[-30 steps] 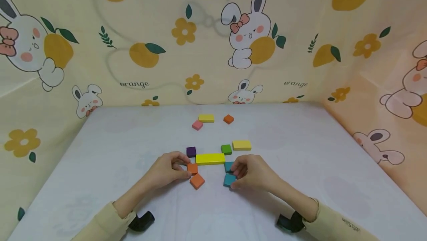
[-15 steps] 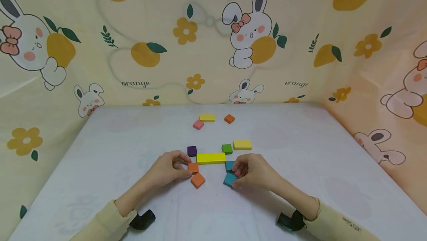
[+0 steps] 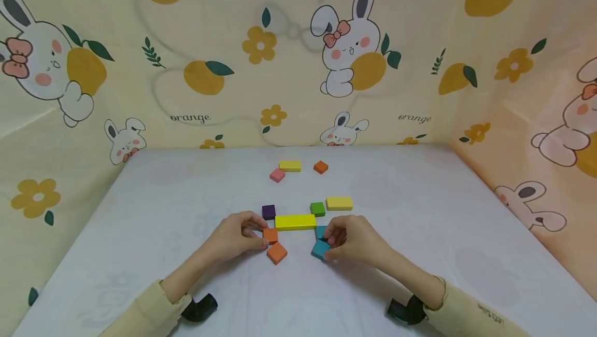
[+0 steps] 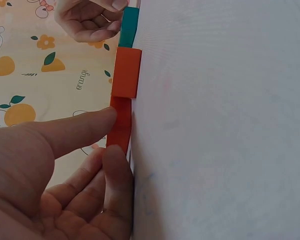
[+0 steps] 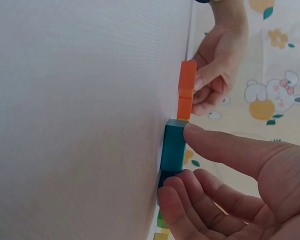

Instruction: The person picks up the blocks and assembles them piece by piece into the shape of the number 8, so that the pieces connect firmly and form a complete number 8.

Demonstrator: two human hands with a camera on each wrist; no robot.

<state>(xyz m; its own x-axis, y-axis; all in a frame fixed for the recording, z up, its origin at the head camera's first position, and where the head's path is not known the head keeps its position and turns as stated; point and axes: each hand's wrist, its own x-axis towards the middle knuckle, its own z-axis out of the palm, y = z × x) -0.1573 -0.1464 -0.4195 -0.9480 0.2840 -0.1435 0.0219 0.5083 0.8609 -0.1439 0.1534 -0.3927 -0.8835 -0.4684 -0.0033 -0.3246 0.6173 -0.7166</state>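
In the head view, my left hand (image 3: 240, 236) pinches an orange block (image 3: 270, 236), its thumb and fingertips against the block's left side and edges. A second orange block (image 3: 277, 253) lies turned at an angle just in front, its corner near the first. My right hand (image 3: 354, 238) has its thumb on a teal block (image 5: 174, 145) and its fingers by another teal block (image 3: 321, 232) behind, which they partly cover. The front teal block sits at an angle. A long yellow block (image 3: 295, 222) lies between the two pairs, at their far ends.
A purple block (image 3: 268, 212) stands behind the long block's left end, a green block (image 3: 317, 209) behind its right end. A pale yellow block (image 3: 339, 203) lies beside the green one. Farther back are another yellow block (image 3: 290, 166), a pink block (image 3: 277, 174) and an orange block (image 3: 321, 167).
The front teal block has turned at an angle and shifted slightly away under my right thumb. My left hand and the orange blocks stay put; the whole head view has shifted slightly.
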